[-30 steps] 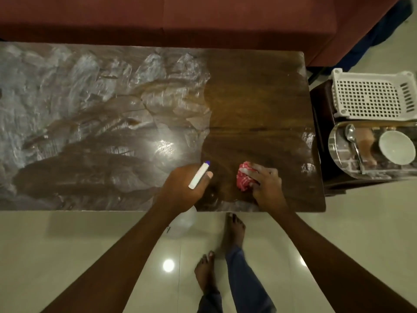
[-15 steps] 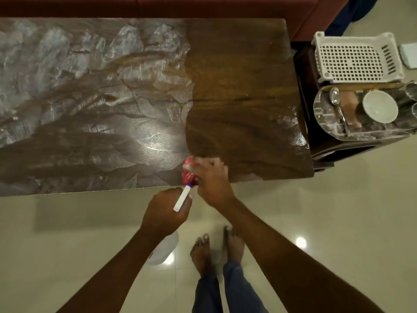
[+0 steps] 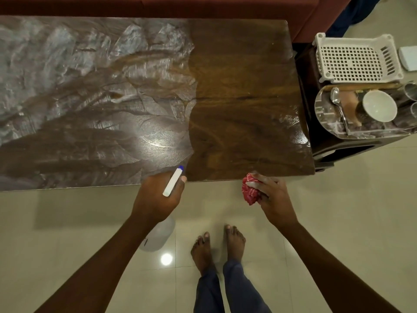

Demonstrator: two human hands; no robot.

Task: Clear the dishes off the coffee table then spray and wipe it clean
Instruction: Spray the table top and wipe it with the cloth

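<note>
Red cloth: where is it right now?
Head view: the red cloth is bunched in the right hand, at the near edge of the coffee table, right of the spray bottle.

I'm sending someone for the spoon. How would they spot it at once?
Find the dark side table off the coffee table's right end. A shiny tray sits on it beside the white basket. The spoon lies on the tray left of the white bowl, the only long thin metal piece there.
</note>
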